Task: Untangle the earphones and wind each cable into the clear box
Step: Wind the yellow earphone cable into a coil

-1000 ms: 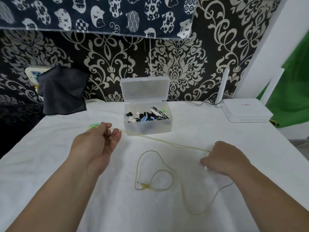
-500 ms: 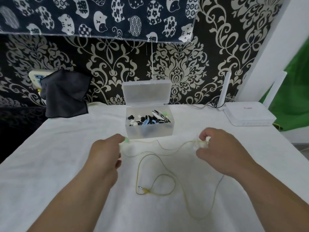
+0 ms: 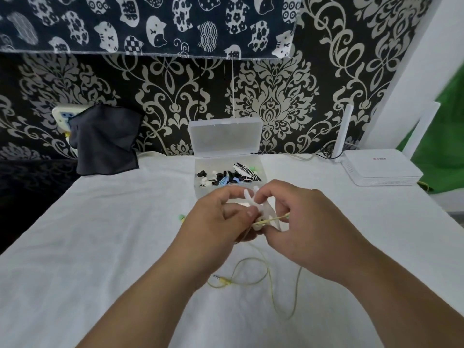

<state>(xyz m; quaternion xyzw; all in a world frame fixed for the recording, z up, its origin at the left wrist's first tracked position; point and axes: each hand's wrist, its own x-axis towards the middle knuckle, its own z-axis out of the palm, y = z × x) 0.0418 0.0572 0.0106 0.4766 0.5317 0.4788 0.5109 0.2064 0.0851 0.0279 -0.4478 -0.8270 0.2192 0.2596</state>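
Observation:
My left hand [image 3: 221, 219] and my right hand [image 3: 298, 227] meet just in front of the clear box [image 3: 200, 187]. Between them they pinch a white winder piece [image 3: 261, 209] and the yellow-green earphone cable [image 3: 270, 280]. The cable crosses the winder, then hangs down and loops on the white cloth, with its plug [image 3: 219, 279] lying below my hands. A green earbud [image 3: 181, 217] lies on the cloth left of my left hand. The box stands open with its lid [image 3: 224, 136] up and holds several wound earphones [image 3: 231, 175].
A white router [image 3: 381, 170] with upright antennas stands at the back right. A dark cloth [image 3: 105, 141] hangs over a power strip at the back left. The patterned wall rises right behind the box. The white cloth [image 3: 100, 247] covers the whole table.
My hands, spread wide a second ago with the cable stretched between them, have come together in front of the box. The cable is slack now and the white winder shows between my fingers.

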